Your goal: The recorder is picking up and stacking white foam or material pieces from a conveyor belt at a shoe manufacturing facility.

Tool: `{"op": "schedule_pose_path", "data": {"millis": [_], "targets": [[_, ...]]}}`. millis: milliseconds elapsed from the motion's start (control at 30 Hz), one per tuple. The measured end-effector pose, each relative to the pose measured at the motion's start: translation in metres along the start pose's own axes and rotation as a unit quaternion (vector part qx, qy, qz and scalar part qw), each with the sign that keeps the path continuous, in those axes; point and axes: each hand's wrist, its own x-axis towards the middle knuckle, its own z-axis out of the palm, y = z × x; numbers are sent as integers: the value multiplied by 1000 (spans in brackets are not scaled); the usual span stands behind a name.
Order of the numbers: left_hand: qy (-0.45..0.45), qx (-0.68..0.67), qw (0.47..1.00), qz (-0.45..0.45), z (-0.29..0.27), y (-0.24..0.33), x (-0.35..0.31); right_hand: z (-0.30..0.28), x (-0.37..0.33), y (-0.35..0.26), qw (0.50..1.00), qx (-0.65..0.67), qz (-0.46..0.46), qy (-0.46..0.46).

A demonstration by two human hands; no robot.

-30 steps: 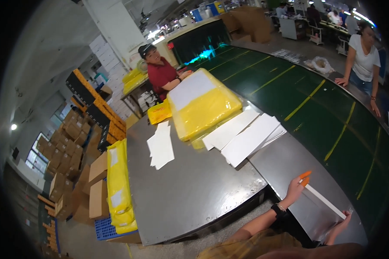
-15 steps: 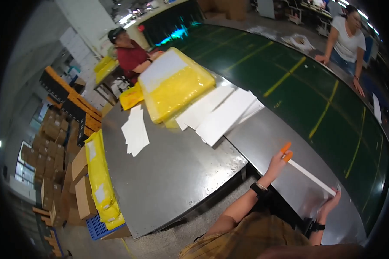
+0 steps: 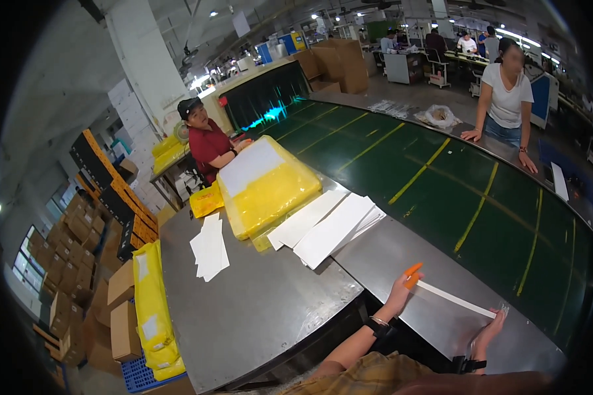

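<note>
Between my two hands is a narrow white strip [image 3: 456, 299], perhaps a white sheet or card seen edge-on, held just over the metal table. My left hand [image 3: 399, 289], with orange covers on its fingertips, is closed on the strip's left end. The other end is in my right hand [image 3: 489, 331], whose fingers are partly hidden. The strip bows slightly. Left of my hands, a fanned stack of white cards [image 3: 336, 230] lies beside a large yellow plastic-wrapped package [image 3: 270, 197]. Further left is a smaller pile of white cards [image 3: 209, 250].
A green conveyor belt [image 3: 435, 197] with yellow lines runs behind the metal table [image 3: 263, 316]. Across it a person in a white shirt [image 3: 507, 99] leans on the edge. Someone in a red shirt [image 3: 207, 145] is beside the package. Yellow packages [image 3: 153, 309] and cardboard boxes [image 3: 122, 322] stand left.
The head view has tilted up, so the scene sits lower and more of the room's far side shows. Both hands keep hold of the strip, which now looks slightly bent.
</note>
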Motion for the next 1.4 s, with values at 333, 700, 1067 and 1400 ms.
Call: {"op": "schedule_pose_path", "data": {"millis": [333, 700, 1067, 1400], "targets": [[45, -2, 999, 0, -11, -35, 11, 1, -2, -2, 997, -51, -37, -46], [34, -5, 999, 24, -3, -30, 1, -6, -8, 11, 996, 61, 63, -35], [36, -22, 998, 55, -1, -40, 0, -13, -8, 16, 986, 121, 99, -52], [45, 25, 996, 74, -1, -33, 3, -17, -4, 26, 980, 147, 118, -67]]}}
